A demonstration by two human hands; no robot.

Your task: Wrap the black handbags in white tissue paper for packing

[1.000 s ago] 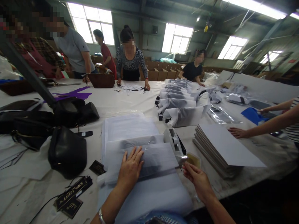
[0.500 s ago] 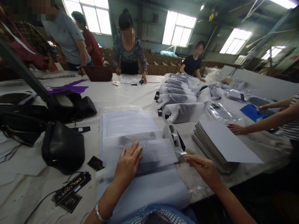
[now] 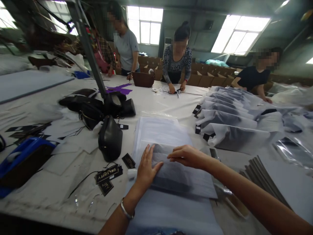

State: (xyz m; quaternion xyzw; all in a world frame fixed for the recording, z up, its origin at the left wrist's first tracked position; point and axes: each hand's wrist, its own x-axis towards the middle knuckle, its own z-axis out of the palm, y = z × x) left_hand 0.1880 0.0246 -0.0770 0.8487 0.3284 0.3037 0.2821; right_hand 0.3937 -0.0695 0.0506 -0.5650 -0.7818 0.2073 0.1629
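Observation:
A dark item wrapped in thin white paper [image 3: 174,179] lies in front of me, its dark shape showing through. My left hand [image 3: 146,168] rests on the left part of this wrapping, with the fingers spread. Just to its right, my right hand [image 3: 187,157] is over the paper with thumb and fingers pinched together. It seems to hold a small piece of clear tape, which hardly shows between the fingertips. Under and behind the wrapped item is a stack of white paper sheets [image 3: 158,127]. My right forearm hides most of the tape dispenser.
Black bags [image 3: 110,138] and black tags [image 3: 107,174] lie to the left, a blue tape dispenser [image 3: 36,143] farther left. Wrapped items [image 3: 234,133] stand in a row at right, near grey boards [image 3: 264,179]. Several people work across the table.
My right hand has moved left from the tape dispenser to the wrapping, beside my left hand. My left hand stays on the paper. The view has turned left.

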